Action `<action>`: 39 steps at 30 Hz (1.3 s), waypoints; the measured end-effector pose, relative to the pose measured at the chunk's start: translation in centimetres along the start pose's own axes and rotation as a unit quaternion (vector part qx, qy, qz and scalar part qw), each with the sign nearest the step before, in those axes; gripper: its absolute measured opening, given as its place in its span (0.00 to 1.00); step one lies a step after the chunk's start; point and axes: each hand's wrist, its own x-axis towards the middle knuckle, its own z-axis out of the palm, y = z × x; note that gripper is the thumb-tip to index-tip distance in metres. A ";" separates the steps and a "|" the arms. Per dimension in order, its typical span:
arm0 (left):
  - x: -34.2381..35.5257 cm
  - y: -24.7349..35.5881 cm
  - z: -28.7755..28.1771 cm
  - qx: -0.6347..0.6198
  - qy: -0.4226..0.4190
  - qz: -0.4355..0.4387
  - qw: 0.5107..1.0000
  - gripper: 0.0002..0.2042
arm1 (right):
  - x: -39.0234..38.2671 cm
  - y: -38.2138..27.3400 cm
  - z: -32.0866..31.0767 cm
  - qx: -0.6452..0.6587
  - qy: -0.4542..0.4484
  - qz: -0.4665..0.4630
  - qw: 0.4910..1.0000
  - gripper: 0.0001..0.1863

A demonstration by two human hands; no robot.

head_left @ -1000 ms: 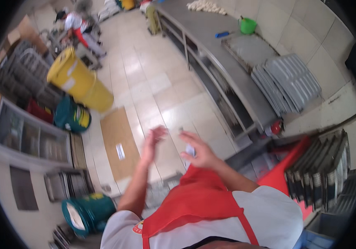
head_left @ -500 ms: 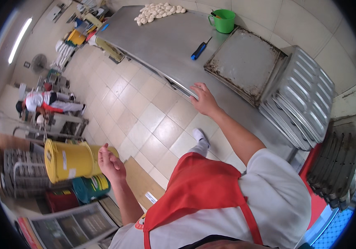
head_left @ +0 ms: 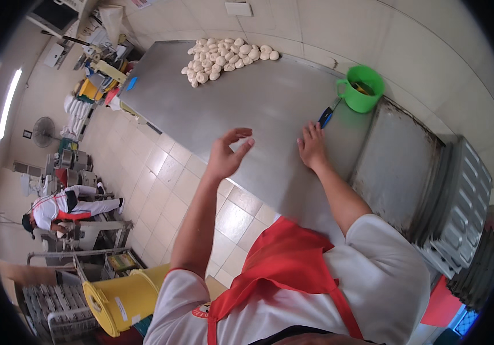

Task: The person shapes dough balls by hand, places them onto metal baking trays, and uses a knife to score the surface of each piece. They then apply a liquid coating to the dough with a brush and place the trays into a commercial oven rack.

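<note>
My right hand (head_left: 313, 148) reaches over the steel table with its fingers stretched out and nothing in its grasp. Its fingertips are at the near end of a slim tool (head_left: 326, 117) with a blue-and-black handle and a thin shaft; whether they touch it I cannot tell. Over the table's front edge, my left hand (head_left: 228, 155) is raised, empty, fingers curved and thumb apart. Just beyond the tool stands a green plastic mug (head_left: 364, 89) with something inside. Many pale dough balls (head_left: 224, 57) lie grouped at the far end of the steel table (head_left: 270, 98).
To the right, worn baking trays (head_left: 399, 167) lie flat, beside slotted metal trays (head_left: 462, 201) stacked at an angle. A tiled wall (head_left: 316, 29) runs behind the table. Yellow buckets (head_left: 120, 299) stand at lower left. Another person (head_left: 65, 204) bends over equipment farther off.
I have come closer to the table. My right hand has moved to the blue-and-black tool, and my left hand has risen from beside the yellow buckets to the table edge.
</note>
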 end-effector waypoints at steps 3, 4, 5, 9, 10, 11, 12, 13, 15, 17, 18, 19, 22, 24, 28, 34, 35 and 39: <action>9.4 -11.5 -3.9 0.024 0.029 -0.039 0.999 0.15 | 8.7 -4.5 -0.2 0.023 0.020 0.033 0.999 0.23; 13.5 -14.9 -4.6 0.032 0.031 -0.029 0.999 0.13 | 12.1 -4.7 1.3 0.097 0.026 0.055 0.993 0.22; 18.0 -17.7 -5.9 0.059 0.034 -0.032 0.997 0.12 | 17.4 -4.9 2.7 0.173 0.040 0.079 0.981 0.22; 34.6 -26.4 -8.3 0.277 0.110 0.065 0.952 0.17 | 34.4 -4.1 11.4 0.234 0.134 0.210 0.940 0.22; 38.2 -27.4 -8.4 0.275 0.114 0.090 0.950 0.19 | 37.2 -3.8 12.5 0.229 0.172 0.253 0.924 0.22; 39.8 -29.1 -8.6 0.266 0.111 0.062 0.955 0.19 | 38.8 -4.9 13.5 0.204 0.156 0.294 0.921 0.22; 40.7 -30.7 -9.0 0.261 0.105 0.029 0.959 0.19 | 40.5 -6.8 13.7 0.180 0.134 0.335 0.915 0.22; 41.4 -31.4 -8.7 0.267 0.090 0.023 0.959 0.20 | 41.5 -6.8 13.8 0.155 0.124 0.375 0.905 0.22; 41.0 -31.8 -8.6 0.283 0.062 0.018 0.957 0.21 | 41.0 -6.9 13.3 0.206 0.131 0.399 0.884 0.22; 39.1 -32.0 -9.5 0.304 0.046 0.067 0.949 0.22 | 38.2 -8.5 12.5 0.274 0.156 0.363 0.877 0.22; 37.4 -31.7 -10.9 0.318 0.047 0.086 0.943 0.23 | 35.1 -9.7 11.0 0.315 0.175 0.311 0.880 0.22; 35.7 -30.6 -11.6 0.267 0.020 0.082 0.960 0.21 | 30.9 -9.7 9.9 0.368 0.160 0.246 0.882 0.21; 26.5 -28.1 -15.9 0.028 -0.128 -0.027 0.991 0.20 | 16.4 -13.8 0.7 0.326 -0.103 0.224 0.913 0.21; 18.8 -31.7 -17.7 0.019 -0.198 -0.014 0.980 0.22 | 6.0 -16.7 -1.6 0.256 -0.129 0.205 0.936 0.17; 8.5 -33.0 -14.3 0.260 -0.209 0.149 0.931 0.21 | -4.2 -23.5 3.2 -0.010 -0.141 0.193 0.971 0.11; 18.4 -32.9 -4.6 0.156 -0.272 0.291 0.904 0.12 | 7.4 -19.1 8.7 -0.175 -0.041 0.115 0.977 0.09; 19.7 -33.8 -5.2 0.142 -0.272 0.278 0.910 0.11 | 6.6 -17.5 8.1 -0.204 -0.062 0.130 0.968 0.08; 15.4 -37.4 -10.4 0.116 -0.125 0.271 0.947 0.10 | -1.2 -16.6 5.4 -0.178 -0.019 0.180 0.967 0.08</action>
